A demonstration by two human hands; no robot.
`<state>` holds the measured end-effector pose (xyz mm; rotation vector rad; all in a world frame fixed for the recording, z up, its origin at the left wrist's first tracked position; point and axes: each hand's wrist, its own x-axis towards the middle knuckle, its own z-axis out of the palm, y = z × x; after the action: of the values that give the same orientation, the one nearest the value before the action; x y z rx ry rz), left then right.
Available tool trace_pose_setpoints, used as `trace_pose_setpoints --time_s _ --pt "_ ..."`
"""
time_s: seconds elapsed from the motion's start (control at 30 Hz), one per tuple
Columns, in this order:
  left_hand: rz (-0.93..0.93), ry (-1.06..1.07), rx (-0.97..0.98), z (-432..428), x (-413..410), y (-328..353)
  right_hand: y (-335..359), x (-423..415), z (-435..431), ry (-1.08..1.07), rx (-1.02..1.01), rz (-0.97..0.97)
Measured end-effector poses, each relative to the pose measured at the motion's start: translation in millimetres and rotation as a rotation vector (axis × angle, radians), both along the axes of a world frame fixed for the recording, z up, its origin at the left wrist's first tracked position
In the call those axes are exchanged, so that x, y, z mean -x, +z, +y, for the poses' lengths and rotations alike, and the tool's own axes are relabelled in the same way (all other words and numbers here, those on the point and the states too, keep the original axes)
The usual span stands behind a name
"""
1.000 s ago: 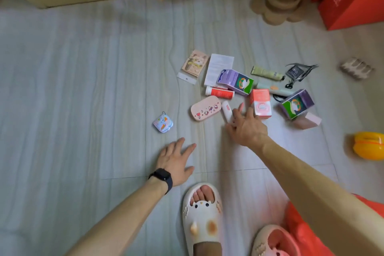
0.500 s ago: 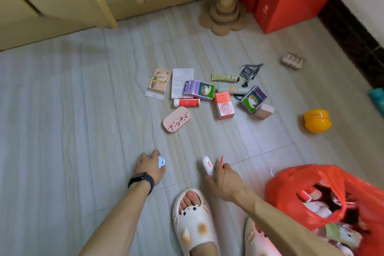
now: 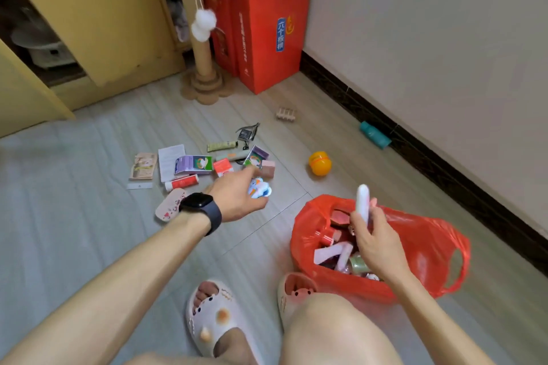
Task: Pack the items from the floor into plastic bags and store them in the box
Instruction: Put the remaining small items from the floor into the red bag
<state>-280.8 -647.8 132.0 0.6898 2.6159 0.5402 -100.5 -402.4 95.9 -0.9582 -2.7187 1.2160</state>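
Red thin-plastic bag (image 3: 421,249) on floor by right foot, mouth open, already part-filled. Right hand (image 3: 375,241) now up off the floor and directly over that mouth, fingers curled round a white rounded tube (image 3: 362,200) held upright; half a second back same hand was down near the slippers. Left hand (image 3: 237,197) likewise lifted and swung toward the bag, fingers pinching a small blue-white charm case (image 3: 259,188); short of the opening yet. Means: two items off the floor, drop-in next, tube first. Beyond, pink oval case (image 3: 169,207), red-white tube (image 3: 181,182), purple-green carton (image 3: 194,163), rest of pile unpacked. Storage box not identifiable.
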Motion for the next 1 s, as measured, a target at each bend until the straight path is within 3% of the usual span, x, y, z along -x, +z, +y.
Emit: trace_pose_setpoints --time_s 0.07,0.13,0.27,0.37,0.43,0.57,0.73,0.83,0.93,1.0 --pt "0.074 -0.147 0.032 34.8 -8.1 23.4 -28.1 -12.7 21.4 0.132 -0.070 -0.395" --pt "0.143 -0.300 0.083 64.0 -23.0 33.8 -52.1 -22.2 33.8 0.251 -0.084 -0.567" --pt "0.138 -0.464 0.095 104.6 -60.1 22.6 -55.2 -29.2 35.7 0.238 0.126 -0.419" --pt "0.152 -0.528 0.089 128.8 -83.7 2.4 -36.4 -31.4 30.4 -0.122 0.777 -0.172" --pt "0.175 -0.525 0.073 144.6 -96.5 -14.4 -31.6 -35.7 31.6 -0.167 1.046 -0.077" --pt "0.153 -0.508 0.073 160.9 -115.4 -51.4 -39.4 -45.8 35.6 -0.105 0.812 -0.040" --pt "0.344 -0.683 0.477 135.3 -111.0 -79.2 -70.6 -52.4 50.2 -0.020 0.124 -0.387" --pt "0.381 -0.667 0.592 115.0 -99.4 -80.8 -85.5 -51.5 51.3 -0.013 0.090 -0.193" --pt "0.365 -0.659 0.613 101.4 -87.1 -78.8 -105.0 -47.3 48.1 0.220 -0.319 -0.378" --pt "0.350 -0.642 0.610 97.9 -81.2 -76.6 -118.8 -45.2 47.0 0.434 -0.348 -0.556"
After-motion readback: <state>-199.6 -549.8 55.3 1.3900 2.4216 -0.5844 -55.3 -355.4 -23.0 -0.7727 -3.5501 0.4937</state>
